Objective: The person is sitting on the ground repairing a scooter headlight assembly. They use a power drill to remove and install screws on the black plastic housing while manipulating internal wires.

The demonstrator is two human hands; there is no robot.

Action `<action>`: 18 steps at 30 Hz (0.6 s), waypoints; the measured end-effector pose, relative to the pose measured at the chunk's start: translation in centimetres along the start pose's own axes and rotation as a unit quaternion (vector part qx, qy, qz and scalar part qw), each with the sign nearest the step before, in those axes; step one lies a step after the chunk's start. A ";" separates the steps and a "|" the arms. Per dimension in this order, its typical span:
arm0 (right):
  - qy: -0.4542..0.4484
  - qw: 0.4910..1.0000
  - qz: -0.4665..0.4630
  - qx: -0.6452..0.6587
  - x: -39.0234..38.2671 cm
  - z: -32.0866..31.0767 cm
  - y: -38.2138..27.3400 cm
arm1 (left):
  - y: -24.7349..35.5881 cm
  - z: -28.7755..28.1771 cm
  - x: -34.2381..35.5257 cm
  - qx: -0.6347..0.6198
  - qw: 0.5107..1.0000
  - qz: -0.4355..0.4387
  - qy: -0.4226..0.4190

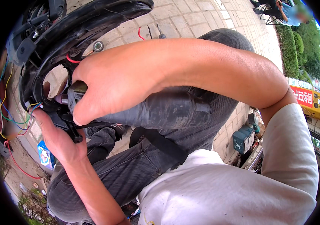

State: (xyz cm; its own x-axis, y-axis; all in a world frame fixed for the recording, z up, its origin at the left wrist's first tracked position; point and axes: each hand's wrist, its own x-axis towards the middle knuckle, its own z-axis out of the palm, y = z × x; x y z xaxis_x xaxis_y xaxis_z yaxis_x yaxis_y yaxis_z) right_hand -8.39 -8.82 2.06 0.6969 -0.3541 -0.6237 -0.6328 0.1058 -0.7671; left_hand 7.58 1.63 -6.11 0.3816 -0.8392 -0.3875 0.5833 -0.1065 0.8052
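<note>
My right hand [109, 84] is wrapped round a thick power tool [160, 112] whose body is bound in black tape. The tool's pinkish, narrow front end [61, 99] points left, at the edge of a round opening in a black vehicle part [36, 88]. I cannot tell whether the tip touches that edge. Below the opening, my left hand [64, 140] grips the part's lower side, its fingers mostly hidden behind it. Thin coloured wires [23, 122] come out next to my left thumb. A red wire [72, 59] shows above my right hand.
A long black curved fender [103, 18] extends at the upper left. Loose wire ends [141, 33] and a small round metal piece [98, 46] lie beyond my arm. A blue box [46, 154] stands left, a dark green case [243, 138] right. Someone in blue [290, 15] sits far right.
</note>
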 end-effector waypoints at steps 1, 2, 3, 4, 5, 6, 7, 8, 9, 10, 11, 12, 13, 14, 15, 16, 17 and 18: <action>-0.001 1.000 -0.004 0.000 0.0 0.0 0.0 | 0.0 -0.1 0.0 -0.027 1.000 -0.011 -0.010; -0.001 1.000 -0.003 -0.005 0.0 0.0 0.0 | 0.0 -0.1 0.0 -0.005 1.000 -0.002 -0.008; -0.001 1.000 -0.002 -0.011 0.0 0.0 0.0 | 0.0 -0.2 0.0 -0.009 1.000 -0.004 -0.016; 0.000 1.000 0.005 -0.023 -0.1 -0.1 0.0 | 0.0 -0.2 0.1 -0.036 0.999 -0.022 -0.019; 0.001 0.999 0.011 -0.036 -0.1 -0.2 0.1 | 0.0 -0.3 0.1 -0.010 1.000 -0.005 -0.024; -0.002 0.999 0.010 -0.047 -0.1 -0.2 0.2 | 0.0 -0.3 0.1 -0.008 1.000 -0.004 -0.024; -0.006 0.998 0.009 -0.059 0.1 -0.2 0.2 | 0.0 -0.3 0.0 -0.029 0.999 -0.019 -0.020; -0.005 0.997 0.006 -0.073 0.2 -0.1 0.2 | -0.1 -0.2 0.0 -0.004 1.000 -0.003 -0.022; -0.004 0.998 -0.001 -0.055 0.3 -0.1 0.3 | 0.0 -0.2 0.0 -0.002 1.000 -0.004 -0.020; 0.002 0.999 -0.011 -0.040 0.4 0.0 0.3 | 0.0 -0.2 0.0 -0.027 0.999 -0.019 -0.023; 0.008 0.999 -0.007 -0.044 0.4 0.1 0.4 | 0.0 -0.1 0.0 -0.002 1.000 -0.003 -0.019; 0.006 1.000 -0.022 -0.011 0.4 0.2 0.5 | 0.0 -0.1 0.0 -0.003 1.000 -0.001 -0.019; 0.004 1.000 -0.025 0.002 0.4 0.2 0.6 | 0.0 -0.1 0.0 -0.030 0.999 -0.013 -0.028; 0.003 1.000 -0.021 -0.001 0.3 0.2 0.6 | 0.0 -0.1 0.0 -0.003 1.000 0.001 -0.020; 0.002 1.000 -0.017 -0.005 0.3 0.2 0.7 | 0.0 -0.1 0.0 -0.003 1.000 0.001 -0.020; 0.002 1.000 -0.007 -0.024 0.2 0.1 0.7 | 0.0 -0.1 0.0 -0.028 0.999 -0.014 -0.029; 0.001 1.000 -0.007 -0.028 0.3 0.2 0.6 | 0.0 -0.1 0.0 -0.003 1.000 0.001 -0.022; 0.001 0.999 -0.007 -0.032 0.3 0.1 0.6 | 0.0 -0.2 0.0 -0.002 1.000 0.002 -0.023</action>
State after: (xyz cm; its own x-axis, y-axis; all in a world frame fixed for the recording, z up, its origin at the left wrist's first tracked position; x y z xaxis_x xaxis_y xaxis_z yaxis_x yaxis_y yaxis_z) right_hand -8.54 -8.72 1.43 0.7053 -0.3563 -0.6128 -0.6435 0.0408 -0.7644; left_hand 7.71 1.71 -6.16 0.3507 -0.8633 -0.3630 0.5852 -0.1006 0.8046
